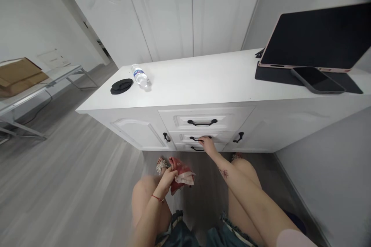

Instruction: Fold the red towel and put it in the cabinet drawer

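My left hand (169,177) is closed around a bunched red and pink cloth (181,175), held low above my left knee. My right hand (207,144) reaches forward, its fingers on the black handle of the middle drawer (195,138) in a white cabinet (203,85). That drawer looks closed, as do the top drawer (202,122) above it and the bottom drawer (197,148) below. My bare knees and sandalled feet sit just in front of the cabinet.
On the cabinet top lie a plastic water bottle (139,75), a black round lid (121,85), a tablet (319,38) propped on a black mat, and a phone (317,80). A glass table with a cardboard box (17,75) stands at left. White wardrobe doors rise behind.
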